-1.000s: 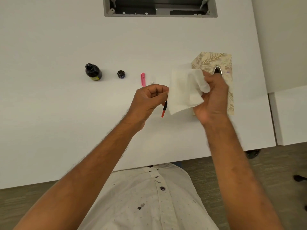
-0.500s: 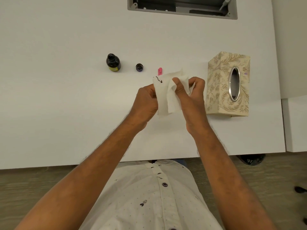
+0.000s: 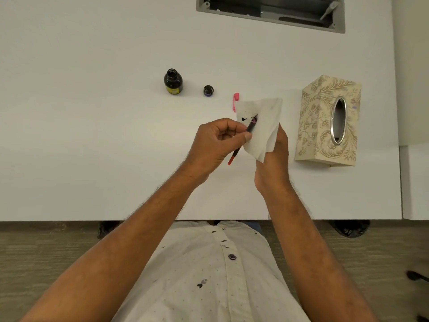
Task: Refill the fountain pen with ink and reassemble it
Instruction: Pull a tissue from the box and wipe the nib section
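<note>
Wiping goes best gently: left hand pinches the pen section at frame centre, nib dabbing tissue gripped by the right hand.

We count two hands: the left hand, which pinches the one pen section, and the right hand, which holds up the one tissue. On that tissue we see two dark ink blots. On the white table we count one open ink bottle, one bottle cap, one pink pen cap and one patterned tissue box. We see one grey cable hatch.
</note>
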`<action>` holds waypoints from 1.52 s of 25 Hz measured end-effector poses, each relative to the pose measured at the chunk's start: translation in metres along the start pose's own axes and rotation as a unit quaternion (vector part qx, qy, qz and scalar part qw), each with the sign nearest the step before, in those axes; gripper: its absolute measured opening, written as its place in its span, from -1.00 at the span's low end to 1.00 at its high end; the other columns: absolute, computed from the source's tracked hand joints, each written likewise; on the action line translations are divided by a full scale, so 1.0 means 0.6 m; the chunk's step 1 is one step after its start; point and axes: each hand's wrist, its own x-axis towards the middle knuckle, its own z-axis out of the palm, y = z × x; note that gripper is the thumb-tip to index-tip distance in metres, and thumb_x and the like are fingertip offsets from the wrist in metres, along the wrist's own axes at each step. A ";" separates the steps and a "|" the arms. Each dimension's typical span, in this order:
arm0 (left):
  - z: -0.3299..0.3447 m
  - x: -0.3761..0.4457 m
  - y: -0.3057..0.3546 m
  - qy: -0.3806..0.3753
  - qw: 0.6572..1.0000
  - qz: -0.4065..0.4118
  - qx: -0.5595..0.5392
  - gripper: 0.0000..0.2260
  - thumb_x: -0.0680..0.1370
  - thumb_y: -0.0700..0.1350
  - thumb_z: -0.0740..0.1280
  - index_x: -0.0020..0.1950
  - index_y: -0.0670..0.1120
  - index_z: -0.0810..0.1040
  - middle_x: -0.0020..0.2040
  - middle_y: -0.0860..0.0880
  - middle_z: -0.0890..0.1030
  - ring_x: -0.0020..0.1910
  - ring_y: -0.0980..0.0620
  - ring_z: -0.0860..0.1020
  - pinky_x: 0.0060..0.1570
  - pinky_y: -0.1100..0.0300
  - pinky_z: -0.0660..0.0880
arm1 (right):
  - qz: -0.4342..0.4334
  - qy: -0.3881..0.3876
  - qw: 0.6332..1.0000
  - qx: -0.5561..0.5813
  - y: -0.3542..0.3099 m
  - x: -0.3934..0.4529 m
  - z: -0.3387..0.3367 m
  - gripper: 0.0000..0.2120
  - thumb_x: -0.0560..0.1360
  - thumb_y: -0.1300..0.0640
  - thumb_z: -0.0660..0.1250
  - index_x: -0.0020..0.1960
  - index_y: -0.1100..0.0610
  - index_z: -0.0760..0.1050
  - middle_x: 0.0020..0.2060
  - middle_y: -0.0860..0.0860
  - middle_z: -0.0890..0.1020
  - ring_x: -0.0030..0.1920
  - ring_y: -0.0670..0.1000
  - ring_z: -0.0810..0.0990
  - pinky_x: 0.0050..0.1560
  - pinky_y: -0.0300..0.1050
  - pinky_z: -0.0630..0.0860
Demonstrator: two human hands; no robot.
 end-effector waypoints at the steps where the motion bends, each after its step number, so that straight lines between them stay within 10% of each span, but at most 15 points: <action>1: -0.002 0.000 0.000 0.000 1.000 0.000 -0.002 -0.93 0.51 -0.25 0.49 -0.04 -0.12 0.69 -0.11 -0.12 0.71 -0.12 -0.01 0.63 -0.03 0.11 0.65 | 0.007 -0.004 1.000 -0.015 -0.003 -0.004 0.004 -0.81 0.72 0.12 0.16 0.06 0.06 0.55 -0.15 -0.08 0.66 -0.13 -0.18 0.62 -0.15 -0.32 0.54; 9: -0.010 -0.009 -0.002 0.015 1.000 -0.007 0.021 -0.83 0.53 -0.28 0.44 -0.03 -0.01 0.70 -0.01 -0.27 0.71 -0.03 -0.31 0.66 0.00 -0.16 0.65 | 0.026 -0.036 0.997 -0.062 0.002 -0.010 0.004 -0.83 0.67 0.08 0.30 0.17 0.03 0.65 0.04 -0.01 0.73 0.02 -0.10 0.66 -0.05 -0.27 0.57; 14: -0.007 -0.019 -0.002 0.022 0.996 -0.018 0.084 -0.89 0.57 -0.28 0.39 0.02 -0.15 0.70 -0.19 -0.07 0.70 -0.30 0.09 0.58 -0.34 0.33 0.47 | 0.033 -0.021 0.999 -0.006 0.005 -0.011 0.000 -0.84 0.66 0.09 0.32 0.08 0.02 0.69 -0.02 0.01 0.74 0.02 -0.01 0.66 0.15 0.06 0.57; 18: -0.011 -0.023 0.011 -0.009 0.994 -0.039 0.102 -0.88 0.61 -0.16 0.38 0.02 -0.13 0.71 -0.12 -0.17 0.72 -0.22 -0.07 0.63 -0.08 -0.06 0.63 | 0.065 -0.034 0.997 0.022 -0.003 -0.010 -0.008 -0.84 0.66 0.10 0.31 0.12 0.06 0.66 -0.06 -0.06 0.76 -0.05 -0.12 0.70 -0.10 -0.22 0.62; 23: -0.014 -0.026 0.027 -0.071 0.989 -0.101 0.078 -0.85 0.63 -0.13 0.36 0.00 -0.15 0.70 -0.27 -0.03 0.66 -0.30 0.10 0.59 -0.24 0.34 0.53 | 0.085 -0.048 0.994 0.044 -0.015 -0.013 -0.016 -0.83 0.67 0.13 0.27 0.09 0.06 0.65 -0.10 -0.11 0.77 -0.08 -0.17 0.72 -0.13 -0.30 0.60; 30: 0.010 -0.034 0.023 0.010 0.992 0.006 0.127 -0.83 0.53 -0.17 0.47 -0.22 0.03 0.60 -0.31 0.13 0.62 -0.30 0.12 0.53 -0.25 0.25 0.50 | 0.087 -0.030 0.994 0.056 -0.017 -0.016 -0.028 -0.83 0.66 0.13 0.29 0.08 0.03 0.67 -0.06 -0.10 0.77 -0.02 -0.15 0.72 -0.02 -0.27 0.61; 35: 0.026 -0.050 0.017 0.099 0.903 0.140 0.395 -0.80 0.51 0.07 0.48 -0.16 0.14 0.46 -0.22 0.21 0.52 -0.25 0.15 0.43 -0.10 0.14 0.39 | 0.090 -0.009 0.995 0.044 -0.011 -0.011 -0.030 -0.85 0.64 0.12 0.34 0.16 0.06 0.65 -0.05 -0.09 0.77 0.01 -0.10 0.72 0.09 -0.16 0.61; 38: 0.024 -0.043 0.017 0.063 0.949 0.079 0.298 -0.84 0.53 0.03 0.47 -0.19 0.13 0.52 -0.28 0.24 0.55 -0.28 0.20 0.51 -0.17 0.24 0.42 | 0.083 -0.013 0.996 0.030 -0.013 -0.010 -0.032 -0.87 0.64 0.12 0.33 0.12 0.05 0.65 -0.08 -0.11 0.77 -0.02 -0.13 0.72 0.04 -0.19 0.61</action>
